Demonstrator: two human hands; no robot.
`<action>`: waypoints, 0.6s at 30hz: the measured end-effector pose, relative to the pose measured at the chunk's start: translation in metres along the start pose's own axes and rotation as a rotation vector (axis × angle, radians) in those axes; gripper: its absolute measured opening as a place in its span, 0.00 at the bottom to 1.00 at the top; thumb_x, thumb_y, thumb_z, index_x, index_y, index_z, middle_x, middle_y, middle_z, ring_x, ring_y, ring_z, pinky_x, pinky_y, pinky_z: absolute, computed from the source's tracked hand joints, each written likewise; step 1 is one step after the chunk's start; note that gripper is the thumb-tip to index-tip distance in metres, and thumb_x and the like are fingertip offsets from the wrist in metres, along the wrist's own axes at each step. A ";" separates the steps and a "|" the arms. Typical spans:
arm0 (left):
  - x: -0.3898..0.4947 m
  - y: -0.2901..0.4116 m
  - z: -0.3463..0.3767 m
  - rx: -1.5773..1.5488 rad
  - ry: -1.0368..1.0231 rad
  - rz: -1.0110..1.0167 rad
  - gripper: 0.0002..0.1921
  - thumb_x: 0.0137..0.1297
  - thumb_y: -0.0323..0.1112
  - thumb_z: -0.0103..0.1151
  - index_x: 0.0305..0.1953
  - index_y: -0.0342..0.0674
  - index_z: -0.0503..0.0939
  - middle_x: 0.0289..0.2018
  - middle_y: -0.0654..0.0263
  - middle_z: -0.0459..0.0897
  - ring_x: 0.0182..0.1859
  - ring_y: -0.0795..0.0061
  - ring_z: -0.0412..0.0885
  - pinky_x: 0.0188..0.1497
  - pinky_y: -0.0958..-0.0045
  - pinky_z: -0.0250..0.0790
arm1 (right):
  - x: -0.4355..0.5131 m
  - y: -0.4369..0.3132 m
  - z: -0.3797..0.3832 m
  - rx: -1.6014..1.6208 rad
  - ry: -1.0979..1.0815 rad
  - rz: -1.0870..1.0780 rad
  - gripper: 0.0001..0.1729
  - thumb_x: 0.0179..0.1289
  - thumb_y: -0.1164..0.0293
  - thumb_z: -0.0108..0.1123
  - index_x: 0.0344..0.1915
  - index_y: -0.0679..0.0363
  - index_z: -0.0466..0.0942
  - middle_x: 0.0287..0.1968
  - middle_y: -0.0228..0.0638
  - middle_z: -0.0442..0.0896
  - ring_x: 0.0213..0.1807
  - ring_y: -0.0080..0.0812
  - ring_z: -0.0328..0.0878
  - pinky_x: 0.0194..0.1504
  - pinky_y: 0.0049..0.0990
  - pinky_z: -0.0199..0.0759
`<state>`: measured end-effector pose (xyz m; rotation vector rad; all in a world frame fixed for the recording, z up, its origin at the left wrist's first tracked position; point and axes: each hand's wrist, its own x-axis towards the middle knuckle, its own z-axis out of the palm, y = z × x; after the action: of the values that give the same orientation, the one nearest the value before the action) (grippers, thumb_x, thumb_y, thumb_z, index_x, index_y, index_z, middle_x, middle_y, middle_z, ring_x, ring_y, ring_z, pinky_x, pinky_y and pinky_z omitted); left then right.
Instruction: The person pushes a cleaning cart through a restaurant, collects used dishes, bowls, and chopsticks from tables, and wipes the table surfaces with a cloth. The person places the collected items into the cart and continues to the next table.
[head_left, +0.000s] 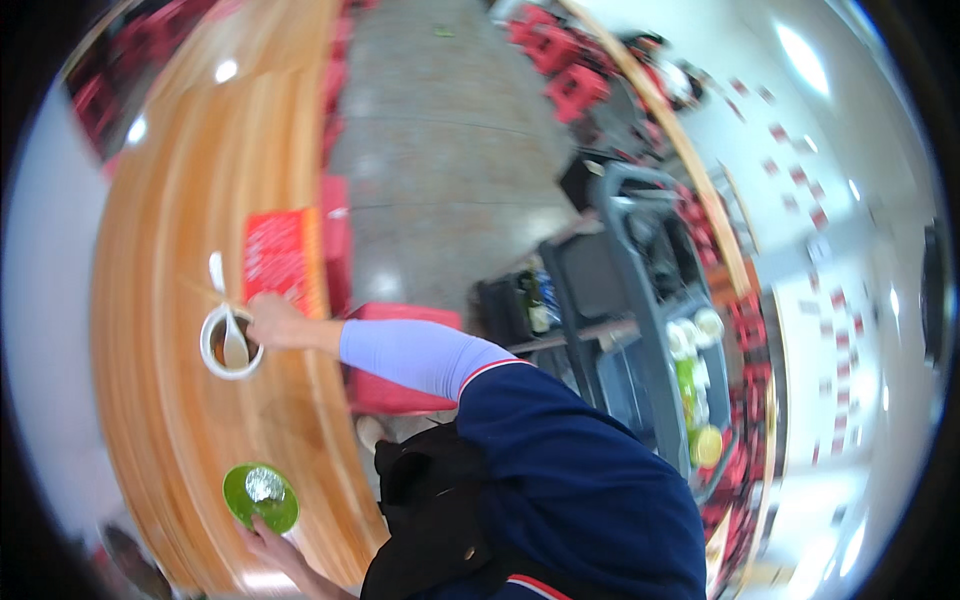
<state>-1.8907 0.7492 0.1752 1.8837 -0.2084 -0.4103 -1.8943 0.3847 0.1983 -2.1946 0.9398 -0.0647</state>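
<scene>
My right hand (274, 321), at the end of a pale lilac arm sleeve (405, 355), is closed around thin wooden chopsticks (202, 289), which are blurred. Its fingers are at the rim of a white bowl (208, 358); whether they also grip the bowl I cannot tell. Dark liquid shows in that bowl, and a white soup spoon (235, 346) rests in it. Another white spoon (217, 271) shows just beyond the rim. My left hand (271, 546) holds a green bowl (238, 501) by its near edge, tilted over the table, with something shiny inside.
A red printed sheet (276, 255) lies by the edge of the wooden table (172, 405). Red stools (405, 397) stand along that edge. Behind me is a grey service cart (637, 300) with stacked white cups (694, 334), green items and a bottle (536, 311).
</scene>
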 end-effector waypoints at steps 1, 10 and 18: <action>0.005 0.006 0.013 -0.011 -0.082 0.044 0.17 0.70 0.31 0.43 0.55 0.29 0.69 0.47 0.56 0.77 0.48 0.68 0.74 0.51 0.67 0.67 | -0.020 0.020 -0.029 0.008 -0.004 0.035 0.14 0.46 0.72 0.57 0.31 0.71 0.81 0.33 0.58 0.81 0.39 0.52 0.82 0.42 0.42 0.77; -0.010 0.082 0.197 0.041 -0.601 0.275 0.18 0.70 0.31 0.42 0.56 0.27 0.69 0.50 0.57 0.75 0.51 0.69 0.72 0.55 0.69 0.64 | -0.264 0.206 -0.286 0.123 0.400 0.310 0.13 0.48 0.69 0.55 0.24 0.71 0.79 0.23 0.51 0.81 0.26 0.47 0.81 0.32 0.38 0.76; -0.149 0.147 0.399 -0.127 -1.178 0.238 0.17 0.69 0.27 0.43 0.56 0.29 0.69 0.47 0.61 0.78 0.47 0.75 0.74 0.51 0.75 0.65 | -0.560 0.354 -0.415 0.278 0.742 0.736 0.13 0.53 0.70 0.54 0.29 0.72 0.77 0.21 0.39 0.79 0.24 0.29 0.80 0.25 0.27 0.75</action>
<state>-2.1719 0.4001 0.2206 1.2634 -1.1339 -1.2893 -2.6477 0.3288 0.3980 -1.4459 1.9551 -0.6424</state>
